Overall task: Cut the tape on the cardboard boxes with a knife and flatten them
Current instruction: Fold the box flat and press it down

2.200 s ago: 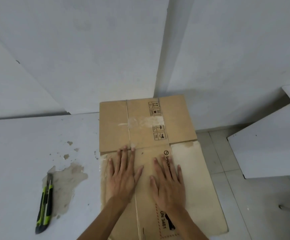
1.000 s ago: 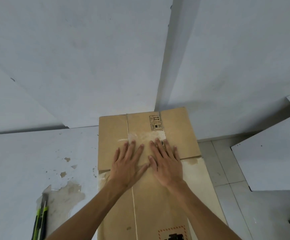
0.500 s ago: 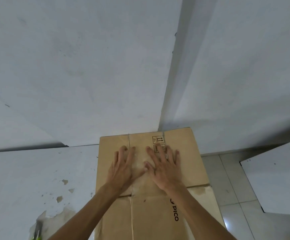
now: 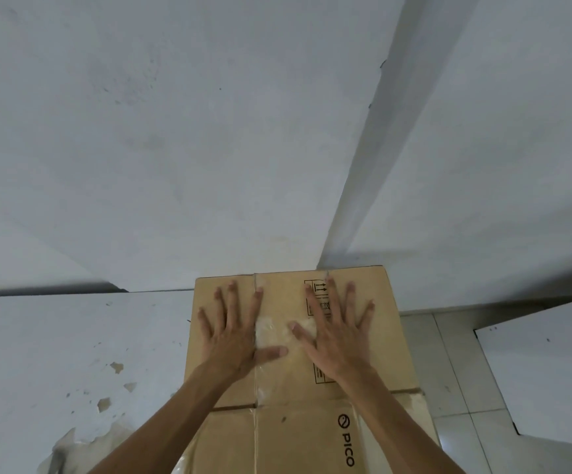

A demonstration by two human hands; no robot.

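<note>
A brown cardboard box (image 4: 385,354) lies flattened on the white table, its far flaps reaching the wall and its right part hanging past the table's edge. A strip of clear tape residue runs across its far panel between my hands. My left hand (image 4: 233,336) presses flat on the left of that far panel with fingers spread. My right hand (image 4: 337,333) presses flat on the right of it, over the printed handling symbols. "PICO" is printed on the near panel. The knife is out of view.
The white table (image 4: 72,354) has chipped paint patches at the lower left. White walls meet in a corner right behind the box. A tiled floor (image 4: 448,371) lies to the right, with a white board (image 4: 551,371) beside it.
Both hands have slid forward from the near panel over the fold onto the far flaps and spread apart. My view has tilted up, so the green knife has left the frame.
</note>
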